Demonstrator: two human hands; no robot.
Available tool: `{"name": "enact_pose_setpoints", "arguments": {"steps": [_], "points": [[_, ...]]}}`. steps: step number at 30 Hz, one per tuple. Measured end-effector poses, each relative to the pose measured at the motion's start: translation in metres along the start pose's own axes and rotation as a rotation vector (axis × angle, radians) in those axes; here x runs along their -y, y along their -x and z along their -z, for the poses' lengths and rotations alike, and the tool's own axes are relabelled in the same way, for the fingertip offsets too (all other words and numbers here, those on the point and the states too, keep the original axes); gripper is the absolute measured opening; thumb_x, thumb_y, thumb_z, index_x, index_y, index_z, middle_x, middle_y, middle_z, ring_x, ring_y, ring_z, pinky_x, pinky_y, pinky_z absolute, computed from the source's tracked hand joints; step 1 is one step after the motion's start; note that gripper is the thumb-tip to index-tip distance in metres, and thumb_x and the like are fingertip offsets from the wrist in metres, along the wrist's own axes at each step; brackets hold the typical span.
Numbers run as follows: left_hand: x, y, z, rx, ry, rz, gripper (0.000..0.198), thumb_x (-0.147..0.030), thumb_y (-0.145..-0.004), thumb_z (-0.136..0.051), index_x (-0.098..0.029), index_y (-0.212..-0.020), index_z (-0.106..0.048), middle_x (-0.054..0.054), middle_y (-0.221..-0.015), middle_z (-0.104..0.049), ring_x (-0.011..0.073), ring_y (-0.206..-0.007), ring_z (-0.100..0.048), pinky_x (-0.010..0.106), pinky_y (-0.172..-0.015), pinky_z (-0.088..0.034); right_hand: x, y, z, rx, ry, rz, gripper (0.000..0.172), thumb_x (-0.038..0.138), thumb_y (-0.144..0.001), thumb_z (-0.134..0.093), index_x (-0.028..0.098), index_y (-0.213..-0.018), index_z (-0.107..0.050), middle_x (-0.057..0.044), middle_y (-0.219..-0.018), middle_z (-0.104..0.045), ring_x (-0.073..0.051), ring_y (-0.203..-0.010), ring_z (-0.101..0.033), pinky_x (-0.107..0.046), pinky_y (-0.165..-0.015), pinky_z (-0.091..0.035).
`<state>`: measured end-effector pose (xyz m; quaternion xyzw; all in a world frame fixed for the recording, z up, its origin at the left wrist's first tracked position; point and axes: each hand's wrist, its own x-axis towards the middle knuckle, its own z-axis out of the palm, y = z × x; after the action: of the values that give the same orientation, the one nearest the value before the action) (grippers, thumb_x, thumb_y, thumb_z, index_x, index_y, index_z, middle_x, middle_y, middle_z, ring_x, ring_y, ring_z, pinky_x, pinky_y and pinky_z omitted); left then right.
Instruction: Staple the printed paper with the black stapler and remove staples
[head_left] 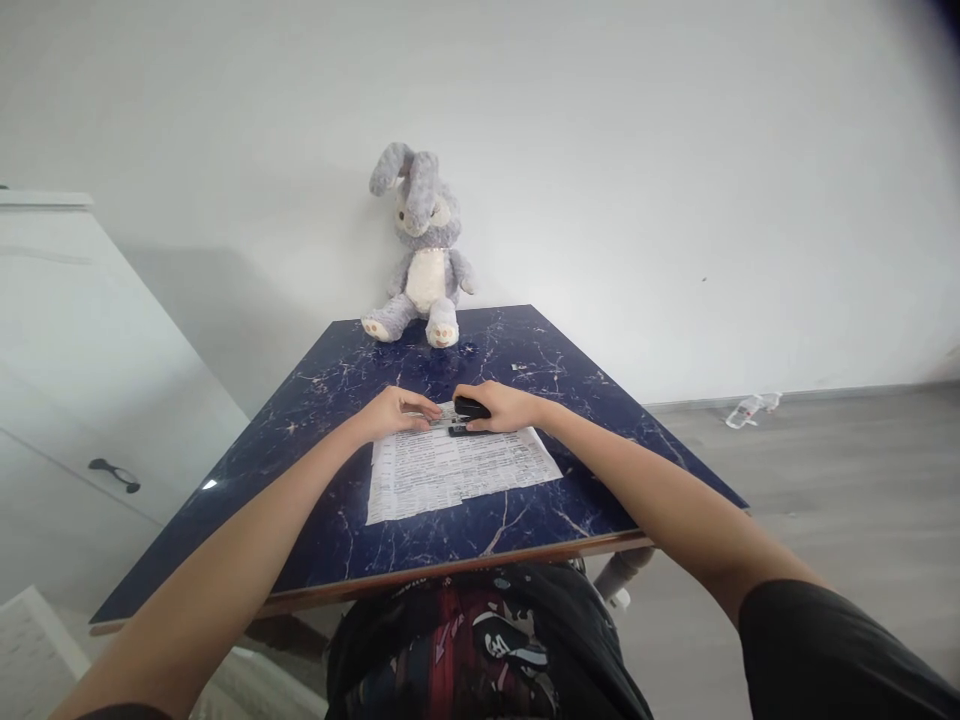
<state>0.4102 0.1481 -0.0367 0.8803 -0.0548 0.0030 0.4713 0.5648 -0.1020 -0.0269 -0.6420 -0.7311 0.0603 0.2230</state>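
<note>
A printed sheet of paper (457, 470) lies on the dark blue marble-patterned table (315, 540). My right hand (504, 406) is closed around a black stapler (469, 412) set at the paper's far edge. My left hand (396, 410) rests beside it with its fingers flat on the far edge of the paper, holding the sheet down. The two hands almost touch over the stapler.
A grey and white plush rabbit (421, 250) sits at the table's far edge against the white wall. A white cabinet (67, 360) with a dark handle stands to the left. A plastic bottle (750, 408) lies on the grey floor at the right.
</note>
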Motion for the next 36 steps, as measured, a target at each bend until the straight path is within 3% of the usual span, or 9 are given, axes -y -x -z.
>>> {"name": "enact_pose_setpoints", "arguments": {"steps": [8, 17, 25, 29, 36], "points": [[-0.003, 0.002, 0.003, 0.077, 0.020, -0.063, 0.040, -0.036, -0.076, -0.087, -0.026, -0.114, -0.080, 0.007, -0.116, -0.079, 0.0280, -0.114, -0.073, 0.048, -0.107, -0.055, -0.002, 0.001, -0.001, -0.008, -0.026, 0.018, 0.034, 0.033, -0.091, -0.068, 0.019, -0.118, -0.053, -0.003, -0.092, -0.065, -0.018, -0.077, -0.058, -0.026, -0.069, -0.038], [-0.006, 0.005, 0.004, 0.149, -0.017, -0.085, 0.033, -0.035, -0.083, -0.080, -0.026, -0.115, -0.079, 0.009, -0.120, -0.078, 0.0277, -0.116, -0.072, 0.047, -0.103, -0.056, -0.001, 0.002, 0.001, 0.017, -0.021, 0.012, 0.036, 0.033, -0.090, -0.069, 0.020, -0.120, -0.054, -0.004, -0.095, -0.067, -0.019, -0.080, -0.059, -0.027, -0.071, -0.040], [-0.010, -0.007, -0.026, -0.093, -0.155, -0.150, 0.023, -0.030, -0.080, -0.079, -0.020, -0.100, -0.074, 0.005, -0.098, -0.077, 0.0221, -0.093, -0.072, 0.037, -0.090, -0.056, 0.007, -0.001, -0.003, 0.001, -0.053, 0.035, 0.032, 0.031, -0.090, -0.069, 0.019, -0.117, -0.056, -0.004, -0.097, -0.067, -0.019, -0.082, -0.061, -0.028, -0.074, -0.042], [-0.008, -0.013, -0.040, -0.138, -0.222, -0.192, 0.019, -0.024, -0.080, -0.075, -0.019, -0.097, -0.068, 0.002, -0.091, -0.073, 0.0189, -0.084, -0.067, 0.032, -0.080, -0.053, 0.011, -0.004, -0.008, -0.014, -0.042, 0.030, 0.030, 0.030, -0.090, -0.069, 0.018, -0.114, -0.057, -0.005, -0.096, -0.068, -0.020, -0.082, -0.061, -0.028, -0.074, -0.043], [-0.003, -0.019, -0.046, -0.183, -0.265, -0.170, 0.013, -0.023, -0.082, -0.071, -0.020, -0.091, -0.063, 0.000, -0.087, -0.069, 0.0187, -0.081, -0.065, 0.030, -0.076, -0.050, 0.011, -0.008, -0.010, -0.038, -0.023, 0.026, 0.029, 0.028, -0.090, -0.069, 0.018, -0.114, -0.057, -0.005, -0.096, -0.069, -0.019, -0.081, -0.061, -0.029, -0.075, -0.044]]}}
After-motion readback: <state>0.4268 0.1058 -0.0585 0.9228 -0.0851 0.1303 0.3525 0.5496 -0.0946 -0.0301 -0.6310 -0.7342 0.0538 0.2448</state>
